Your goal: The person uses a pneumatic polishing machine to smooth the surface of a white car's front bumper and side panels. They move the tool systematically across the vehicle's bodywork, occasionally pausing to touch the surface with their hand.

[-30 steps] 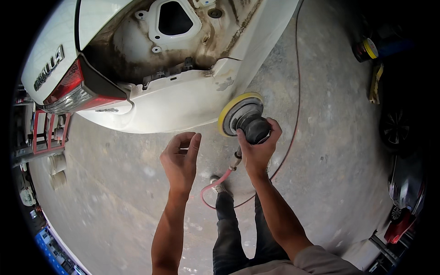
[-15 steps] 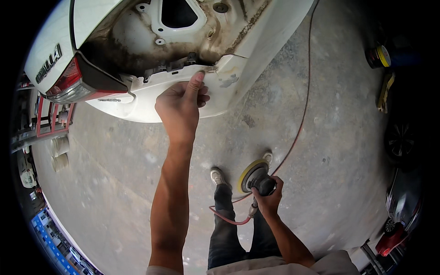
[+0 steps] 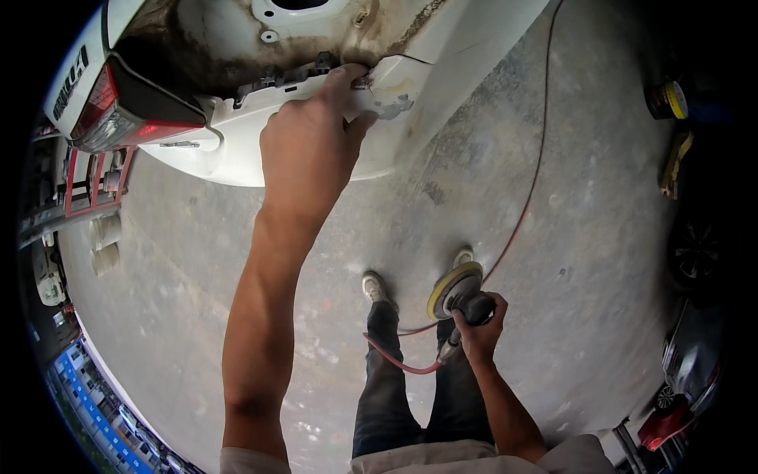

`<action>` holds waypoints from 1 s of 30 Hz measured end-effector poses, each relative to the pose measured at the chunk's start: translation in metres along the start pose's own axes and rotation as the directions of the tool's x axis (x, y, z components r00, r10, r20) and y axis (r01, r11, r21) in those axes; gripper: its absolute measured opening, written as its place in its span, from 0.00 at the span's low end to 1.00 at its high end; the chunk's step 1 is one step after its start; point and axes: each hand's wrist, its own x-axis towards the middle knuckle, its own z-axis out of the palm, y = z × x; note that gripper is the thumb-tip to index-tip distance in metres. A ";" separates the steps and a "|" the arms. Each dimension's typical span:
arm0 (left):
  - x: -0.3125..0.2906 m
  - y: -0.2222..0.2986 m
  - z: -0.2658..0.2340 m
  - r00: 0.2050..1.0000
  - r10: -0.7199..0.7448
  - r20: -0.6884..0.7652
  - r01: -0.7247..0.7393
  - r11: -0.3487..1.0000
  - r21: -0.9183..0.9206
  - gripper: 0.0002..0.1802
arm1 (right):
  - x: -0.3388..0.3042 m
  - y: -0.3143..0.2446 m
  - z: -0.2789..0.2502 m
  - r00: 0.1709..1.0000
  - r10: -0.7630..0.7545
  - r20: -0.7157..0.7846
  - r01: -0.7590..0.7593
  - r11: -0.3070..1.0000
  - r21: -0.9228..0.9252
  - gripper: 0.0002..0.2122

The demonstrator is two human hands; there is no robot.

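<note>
My left hand [image 3: 306, 154] reaches over the white rear bumper [image 3: 237, 146] of a car. Its index finger touches the bumper's upper edge, and the thumb stands apart lower on the panel; the other fingers are mostly hidden. Beside those fingertips is a grey, worn patch [image 3: 392, 108] in the white paint. Low on the right, my right hand [image 3: 483, 336] is closed around the black head of an air sander [image 3: 475, 306]. The sander's round, yellow-edged pad [image 3: 442, 288] is tilted and off the car. A red air hose [image 3: 403, 365] runs from its handle.
The tail light [image 3: 110, 110] sits left of an open, dirty body cavity [image 3: 181, 47]. The hose crosses the grey concrete floor [image 3: 553, 261] and loops by my legs. White buckets [image 3: 104, 245] and a red rack [image 3: 95, 182] stand left; a wheel [image 3: 695, 249] is at right.
My left hand has turned and moved its index finger to the bumper's edge, with the thumb now lower. My right hand and the sander have shifted slightly right. The view has tilted a little.
</note>
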 end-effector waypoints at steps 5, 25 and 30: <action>0.001 -0.008 0.009 0.973 0.172 -0.155 -0.160 0.984 0.082 0.20 | -0.002 0.003 -0.006 1.000 0.026 -0.005 -0.026 1.000 -0.010 0.31; 0.014 -0.020 -0.009 0.949 0.302 -0.092 -0.292 0.951 0.104 0.18 | -0.008 0.026 -0.006 0.993 0.115 0.001 -0.115 0.993 0.016 0.31; 0.013 -0.011 -0.007 0.965 0.229 -0.128 -0.219 0.972 0.082 0.19 | -0.007 0.025 -0.004 0.991 0.127 0.028 -0.128 0.992 0.018 0.32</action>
